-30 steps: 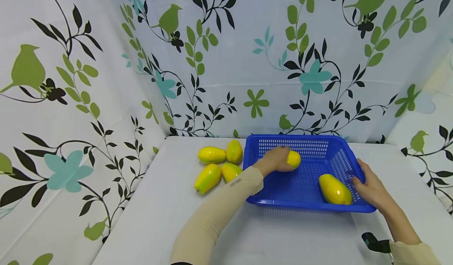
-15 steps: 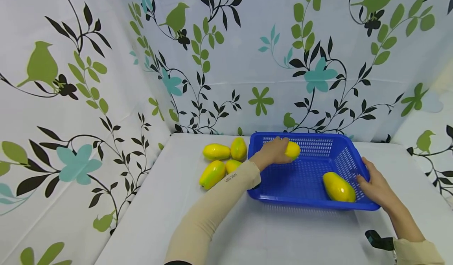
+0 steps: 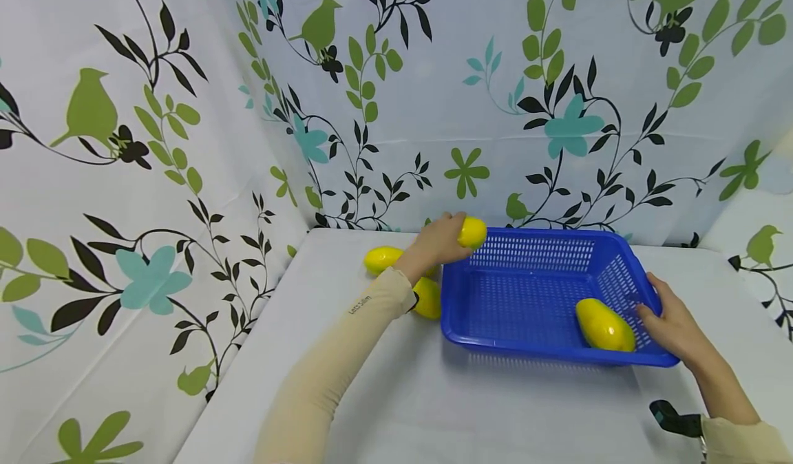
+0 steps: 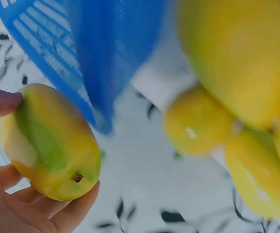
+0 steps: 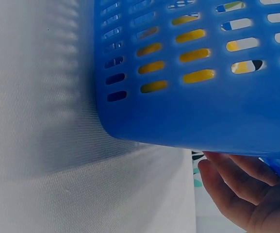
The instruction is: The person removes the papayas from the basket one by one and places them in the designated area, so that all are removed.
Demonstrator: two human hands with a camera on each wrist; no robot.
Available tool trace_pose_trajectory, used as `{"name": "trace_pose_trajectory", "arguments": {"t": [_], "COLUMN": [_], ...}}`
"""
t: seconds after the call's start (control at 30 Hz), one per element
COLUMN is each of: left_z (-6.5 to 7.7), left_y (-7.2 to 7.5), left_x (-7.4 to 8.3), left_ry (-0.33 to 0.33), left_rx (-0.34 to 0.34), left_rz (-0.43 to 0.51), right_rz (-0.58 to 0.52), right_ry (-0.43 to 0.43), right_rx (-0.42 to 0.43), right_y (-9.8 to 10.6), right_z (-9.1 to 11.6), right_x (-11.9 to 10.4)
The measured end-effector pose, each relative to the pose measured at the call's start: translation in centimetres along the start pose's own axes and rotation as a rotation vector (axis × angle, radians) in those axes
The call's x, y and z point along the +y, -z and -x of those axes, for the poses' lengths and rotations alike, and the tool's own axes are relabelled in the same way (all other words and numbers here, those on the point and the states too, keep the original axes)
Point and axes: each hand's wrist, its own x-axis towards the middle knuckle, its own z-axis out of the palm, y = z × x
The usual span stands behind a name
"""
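Note:
My left hand (image 3: 438,241) holds a yellow-green mango (image 3: 473,233) just above the left rim of the blue plastic basket (image 3: 520,316). In the left wrist view, thumb and fingers (image 4: 76,211) curl round that mango (image 4: 52,141), whose stem end shows. Another mango (image 3: 605,325) lies inside the basket at its right end. My right hand (image 3: 672,323) grips the basket's right rim, thumb on the inner side. From the right wrist, its fingers (image 5: 222,189) show under the basket's edge (image 5: 203,121), with yellow visible through the slots.
Left of the basket, more mangoes lie on the white table (image 3: 495,416); one mango (image 3: 382,259) and another mango (image 3: 427,299) show around my left forearm, which hides others. A patterned curtain (image 3: 396,106) stands behind and at both sides.
My left hand has moved left with the mango, from over the inside of the basket to its left rim. My right hand stays on the rim. The head view has shifted slightly.

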Motion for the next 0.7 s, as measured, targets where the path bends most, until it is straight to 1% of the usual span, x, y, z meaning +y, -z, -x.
{"name": "trace_pose_trajectory", "arguments": {"t": [0.1,0.27,0.37,0.47,0.6,0.7], "left_z": [0.9,2.7,4.0,5.2,6.7,7.7], "left_y": [1.1,1.9,1.9,1.7,1.1,0.3], "left_x": [-2.4,-6.3,-8.3,-10.0,-12.1,-13.7], "left_ry": [0.033,0.098,0.139,0.174,0.221,0.253], "left_rx": [0.031,0.082,0.092,0.088,0.088,0.081], "left_rz": [0.005,0.034,0.053,0.069,0.088,0.093], "right_rz": [0.005,0.012,0.014,0.011,0.001,-0.003], "right_ry": [0.006,0.017,0.013,0.006,0.008,0.012], "right_rx": [0.005,0.010,0.014,0.017,0.016,0.015], "right_y": [0.2,0.5,0.6,0.6,0.1,-0.2], "right_z": [-0.1,-0.4,-0.5,-0.4,-0.4,-0.4], "right_x": [0.0,0.1,0.2,0.4,0.6,0.6]}}
